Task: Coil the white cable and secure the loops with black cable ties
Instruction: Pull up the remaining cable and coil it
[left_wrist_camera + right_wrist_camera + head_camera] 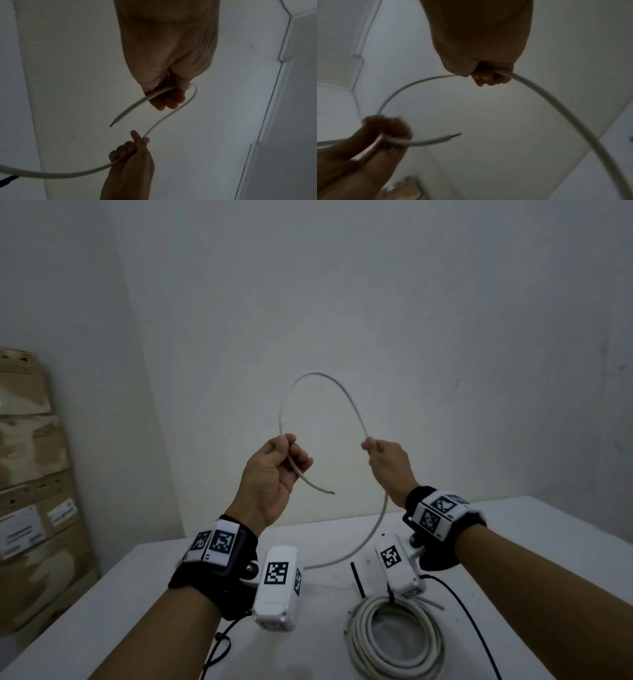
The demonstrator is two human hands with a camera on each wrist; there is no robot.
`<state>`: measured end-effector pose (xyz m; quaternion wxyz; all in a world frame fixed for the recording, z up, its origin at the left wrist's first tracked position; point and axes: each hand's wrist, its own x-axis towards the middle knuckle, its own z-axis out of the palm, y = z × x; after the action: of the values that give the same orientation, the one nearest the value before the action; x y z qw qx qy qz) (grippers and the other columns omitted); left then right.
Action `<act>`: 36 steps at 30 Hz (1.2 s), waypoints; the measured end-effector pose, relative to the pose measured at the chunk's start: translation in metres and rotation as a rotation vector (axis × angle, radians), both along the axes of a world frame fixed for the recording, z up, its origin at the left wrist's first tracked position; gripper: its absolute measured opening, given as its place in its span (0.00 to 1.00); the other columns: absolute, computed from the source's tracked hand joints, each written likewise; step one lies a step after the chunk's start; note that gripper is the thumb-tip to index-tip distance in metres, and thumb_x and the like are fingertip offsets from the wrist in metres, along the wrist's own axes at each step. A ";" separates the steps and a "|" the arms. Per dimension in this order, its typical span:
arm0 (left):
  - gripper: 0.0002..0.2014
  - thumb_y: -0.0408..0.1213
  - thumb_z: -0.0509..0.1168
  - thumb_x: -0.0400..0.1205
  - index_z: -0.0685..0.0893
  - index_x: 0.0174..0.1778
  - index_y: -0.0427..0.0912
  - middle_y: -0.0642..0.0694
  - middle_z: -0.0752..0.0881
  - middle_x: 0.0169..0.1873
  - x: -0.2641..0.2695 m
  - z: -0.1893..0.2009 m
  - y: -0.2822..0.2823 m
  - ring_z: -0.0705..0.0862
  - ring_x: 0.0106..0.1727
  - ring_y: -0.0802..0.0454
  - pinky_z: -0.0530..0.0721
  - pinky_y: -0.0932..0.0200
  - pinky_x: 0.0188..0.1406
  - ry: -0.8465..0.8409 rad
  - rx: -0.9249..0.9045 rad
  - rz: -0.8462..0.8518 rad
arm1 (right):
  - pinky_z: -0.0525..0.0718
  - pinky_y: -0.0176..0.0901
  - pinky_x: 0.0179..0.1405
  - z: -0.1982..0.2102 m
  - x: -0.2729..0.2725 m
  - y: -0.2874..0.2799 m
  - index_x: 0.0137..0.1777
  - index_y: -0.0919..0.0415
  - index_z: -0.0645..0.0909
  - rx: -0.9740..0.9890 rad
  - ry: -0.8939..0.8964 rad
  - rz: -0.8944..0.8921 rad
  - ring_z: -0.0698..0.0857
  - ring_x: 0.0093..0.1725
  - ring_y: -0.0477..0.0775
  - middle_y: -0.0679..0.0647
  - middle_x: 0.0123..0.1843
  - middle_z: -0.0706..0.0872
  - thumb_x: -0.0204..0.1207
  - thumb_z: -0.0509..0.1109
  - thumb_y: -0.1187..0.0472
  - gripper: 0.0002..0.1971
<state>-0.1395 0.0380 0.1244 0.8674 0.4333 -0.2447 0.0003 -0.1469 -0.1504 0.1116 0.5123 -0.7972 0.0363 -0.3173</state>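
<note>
**Boxes stacked beside a white table in a bare room**

A white table (548, 542) stands against a plain pale wall (342, 285) in the corner of a dim room. To the left, cardboard boxes (30, 474) are piled high against the side wall, white printed labels (20, 529) stuck on their fronts. In the left wrist view, a thin dark crack line (281, 65) runs down the pale surface.

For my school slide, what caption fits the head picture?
Both hands, left and right, bend a white cable into an arch above the table.
</note>
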 end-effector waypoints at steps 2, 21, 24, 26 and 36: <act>0.08 0.34 0.57 0.87 0.80 0.46 0.36 0.46 0.85 0.29 -0.004 0.004 -0.005 0.86 0.35 0.52 0.89 0.56 0.45 -0.059 0.037 0.012 | 0.68 0.45 0.32 0.010 -0.005 0.017 0.30 0.63 0.71 -0.105 0.048 0.037 0.73 0.39 0.57 0.57 0.33 0.76 0.85 0.53 0.64 0.19; 0.05 0.34 0.66 0.82 0.86 0.47 0.37 0.42 0.87 0.37 -0.013 0.004 -0.001 0.86 0.38 0.51 0.87 0.59 0.37 -0.235 0.278 0.370 | 0.88 0.45 0.45 0.016 -0.055 0.051 0.69 0.62 0.75 -0.571 0.296 0.529 0.87 0.55 0.57 0.61 0.59 0.87 0.81 0.51 0.70 0.20; 0.04 0.33 0.67 0.81 0.86 0.47 0.37 0.43 0.86 0.38 -0.013 0.000 0.001 0.85 0.39 0.52 0.88 0.56 0.42 -0.210 0.267 0.355 | 0.81 0.42 0.59 0.014 -0.059 0.045 0.69 0.60 0.76 -0.856 0.269 0.473 0.84 0.61 0.53 0.57 0.63 0.86 0.83 0.53 0.67 0.18; 0.05 0.34 0.67 0.81 0.86 0.47 0.38 0.44 0.87 0.39 -0.013 -0.004 0.002 0.85 0.42 0.52 0.87 0.53 0.47 -0.193 0.269 0.348 | 0.80 0.40 0.59 0.011 -0.063 0.042 0.68 0.60 0.76 -0.906 0.244 0.472 0.84 0.61 0.52 0.54 0.62 0.87 0.84 0.54 0.65 0.16; 0.08 0.36 0.60 0.86 0.82 0.49 0.36 0.41 0.89 0.38 -0.021 -0.011 0.004 0.89 0.37 0.47 0.89 0.55 0.41 -0.169 0.357 0.218 | 0.79 0.42 0.40 -0.009 -0.085 0.042 0.60 0.55 0.81 -1.475 -0.071 0.286 0.87 0.46 0.57 0.53 0.48 0.90 0.83 0.61 0.50 0.14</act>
<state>-0.1609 0.0420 0.1133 0.7483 0.6021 -0.2646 0.0871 -0.2314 -0.1084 0.1030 -0.1175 -0.9199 -0.3061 -0.2151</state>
